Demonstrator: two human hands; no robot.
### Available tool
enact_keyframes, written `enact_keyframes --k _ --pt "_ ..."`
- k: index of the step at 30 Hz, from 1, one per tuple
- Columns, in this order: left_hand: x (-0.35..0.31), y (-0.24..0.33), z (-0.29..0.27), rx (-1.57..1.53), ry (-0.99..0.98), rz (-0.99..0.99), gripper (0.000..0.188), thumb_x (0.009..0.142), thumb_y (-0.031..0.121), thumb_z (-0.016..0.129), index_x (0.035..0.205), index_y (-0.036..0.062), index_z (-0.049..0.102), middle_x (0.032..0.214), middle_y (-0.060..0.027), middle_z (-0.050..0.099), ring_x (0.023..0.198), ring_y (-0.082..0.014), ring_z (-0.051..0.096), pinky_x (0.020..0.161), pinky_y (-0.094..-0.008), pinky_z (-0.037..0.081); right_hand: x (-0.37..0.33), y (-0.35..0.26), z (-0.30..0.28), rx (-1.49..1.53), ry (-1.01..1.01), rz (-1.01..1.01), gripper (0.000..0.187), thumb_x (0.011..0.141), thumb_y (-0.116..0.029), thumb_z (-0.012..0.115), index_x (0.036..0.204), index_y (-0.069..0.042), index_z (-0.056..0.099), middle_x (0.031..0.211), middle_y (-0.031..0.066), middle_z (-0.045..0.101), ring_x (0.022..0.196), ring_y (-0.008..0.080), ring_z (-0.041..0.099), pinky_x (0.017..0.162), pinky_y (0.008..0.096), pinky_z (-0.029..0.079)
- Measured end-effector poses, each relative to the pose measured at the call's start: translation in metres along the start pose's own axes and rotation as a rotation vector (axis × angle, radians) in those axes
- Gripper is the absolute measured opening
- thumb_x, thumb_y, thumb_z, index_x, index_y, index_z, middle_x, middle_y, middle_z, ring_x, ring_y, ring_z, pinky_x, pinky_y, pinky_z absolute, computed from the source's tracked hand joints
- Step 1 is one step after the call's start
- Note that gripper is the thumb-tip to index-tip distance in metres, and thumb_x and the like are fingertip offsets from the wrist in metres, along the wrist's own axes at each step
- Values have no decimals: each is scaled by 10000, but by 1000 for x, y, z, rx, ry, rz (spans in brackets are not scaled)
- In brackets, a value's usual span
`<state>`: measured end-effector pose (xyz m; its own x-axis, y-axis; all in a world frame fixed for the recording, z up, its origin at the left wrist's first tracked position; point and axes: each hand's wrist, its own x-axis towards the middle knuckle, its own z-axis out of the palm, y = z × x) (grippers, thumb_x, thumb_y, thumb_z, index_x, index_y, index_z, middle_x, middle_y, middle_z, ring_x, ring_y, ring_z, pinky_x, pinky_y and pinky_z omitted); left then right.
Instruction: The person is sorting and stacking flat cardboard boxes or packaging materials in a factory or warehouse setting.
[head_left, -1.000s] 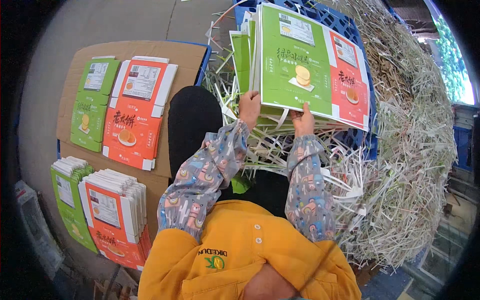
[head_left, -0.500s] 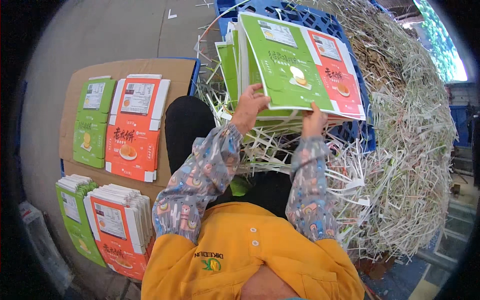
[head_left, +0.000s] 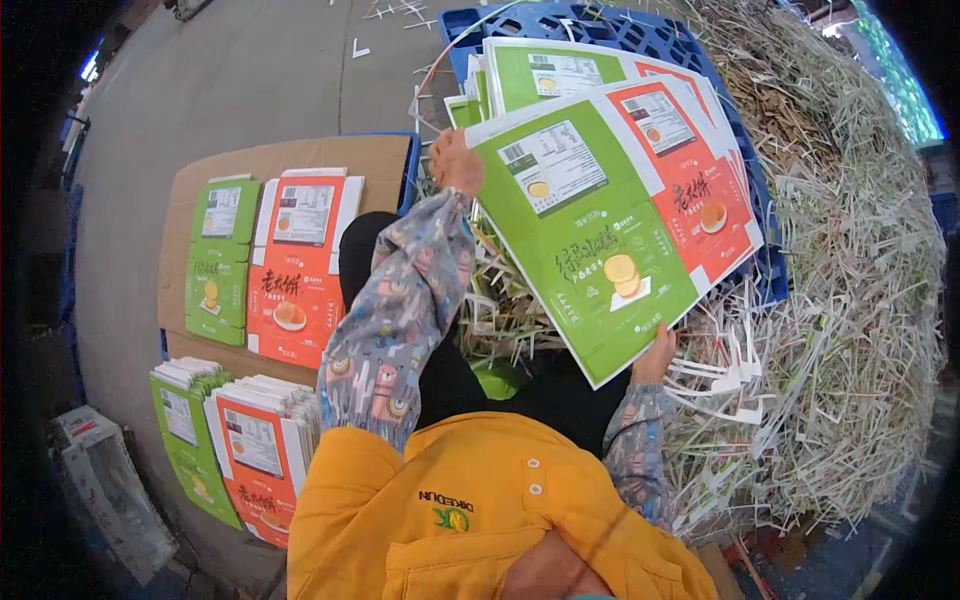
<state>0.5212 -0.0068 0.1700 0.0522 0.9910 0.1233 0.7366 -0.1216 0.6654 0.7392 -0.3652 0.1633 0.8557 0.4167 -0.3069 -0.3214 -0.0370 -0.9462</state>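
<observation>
Pinching sheet (head_left: 612, 235) betw L grip (head_left: 468, 155), upper-L corner, & R grip (head_left: 655, 345), lower edge.

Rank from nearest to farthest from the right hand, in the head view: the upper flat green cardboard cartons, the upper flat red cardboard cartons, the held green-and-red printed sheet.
1. Green-and-red printed sheet: touching the right hand.
2. Upper red cartons: on the left.
3. Upper green cartons: farther left.
</observation>
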Motion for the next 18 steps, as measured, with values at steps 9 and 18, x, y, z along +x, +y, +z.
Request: enact_keyframes --k 9,18 --pt "66 -27 9 289 -329 374 291 782 274 490 1004 91 529 955 -102 561 937 -269 505 768 -397 392 -2 3 13 -76 103 -69 321 849 -174 423 1107 17 418 996 102 506 854 183 516 711 284 432" --pt "58 -89 -22 114 -601 874 742 581 178 722 1180 9 317 1078 -200 448 881 -306 531 754 -372 441 12 5 1 -192 23 -72 300 868 -207 404 1069 12 438 956 90 525 816 155 512 687 273 421"
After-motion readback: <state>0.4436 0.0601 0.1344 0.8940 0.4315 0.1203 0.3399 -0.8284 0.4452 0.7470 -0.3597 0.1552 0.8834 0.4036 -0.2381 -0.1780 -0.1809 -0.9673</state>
